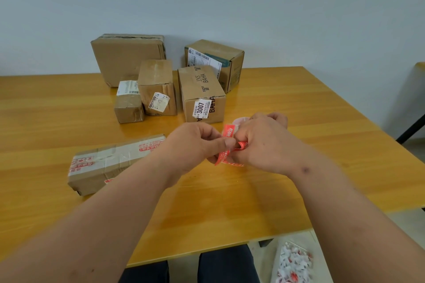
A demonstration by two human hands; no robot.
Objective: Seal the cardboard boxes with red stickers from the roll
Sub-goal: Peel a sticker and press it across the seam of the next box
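Observation:
Both hands meet above the middle of the wooden table (299, 108). My right hand (264, 145) grips the roll of red stickers (239, 122), which it mostly hides. My left hand (195, 147) pinches a red sticker strip (224, 156) that comes off the roll. A long flat cardboard box (110, 163) with red-printed tape lies at the left, just beside my left wrist. Several more cardboard boxes stand behind the hands: a "BAHA" box (202, 92), a medium box (157, 85) and a small box (128, 103).
Two bigger boxes sit at the back against the wall, one large (126, 57) and one with a shipping label (220, 62). A bag of peeled sticker backing scraps (294, 262) lies on the floor at the lower right. A dark chair leg (411, 128) shows at the right edge.

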